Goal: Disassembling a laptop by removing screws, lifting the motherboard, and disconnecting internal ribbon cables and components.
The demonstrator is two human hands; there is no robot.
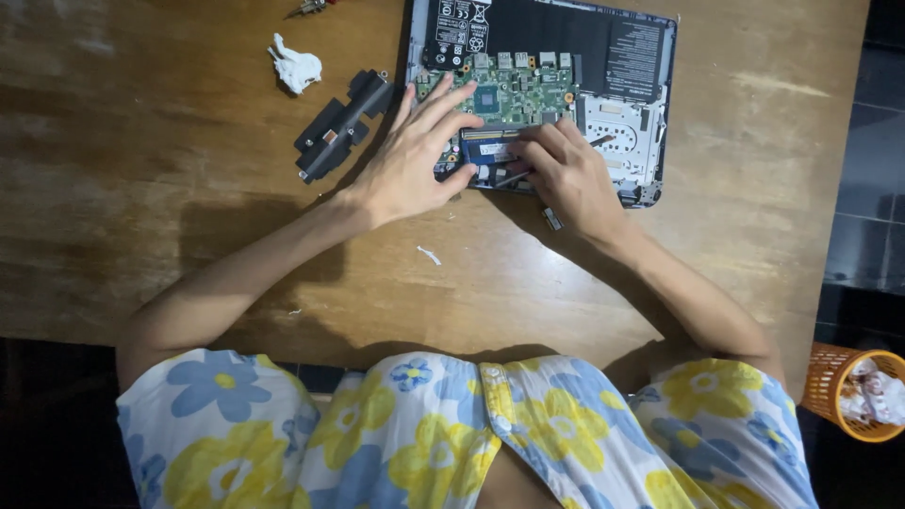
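Head view: both hands (490, 165) work beside the memory module's white rectangular label (493, 149).

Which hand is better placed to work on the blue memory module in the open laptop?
Probably the right hand: it grips a thin tool whose tip is at the blue memory module. The left hand lies flat on the green board, steadying it.
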